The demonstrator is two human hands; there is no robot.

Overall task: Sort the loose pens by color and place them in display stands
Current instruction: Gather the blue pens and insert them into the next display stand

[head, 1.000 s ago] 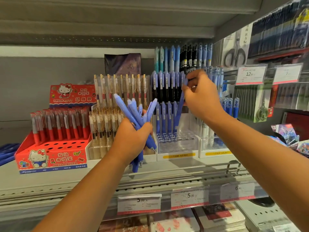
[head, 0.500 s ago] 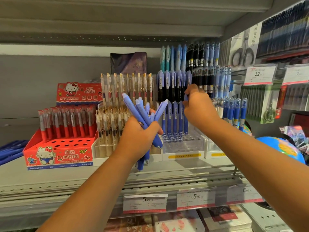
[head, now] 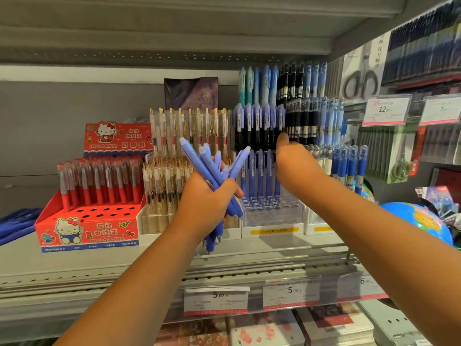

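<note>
Head view: the left hand has its fingers curled tight around a bundle of loose pens, held in front of the shelf. The pens are matte periwinkle blue, smooth plastic cylinders with rounded caps, fanning out above the fist and poking below it. The right hand shows its back, thumb raised. Its fingers are hidden behind it, so whether they grasp a pen cannot be told. A second ago this hand was higher, pinching one blue pen near the upper tier. Now it has dropped to the front row of blue pens standing upright in a clear plastic display stand dotted with round holes. The left-hand bundle has kept its place. To the left sits a glossy red cardboard box of red pens.
</note>
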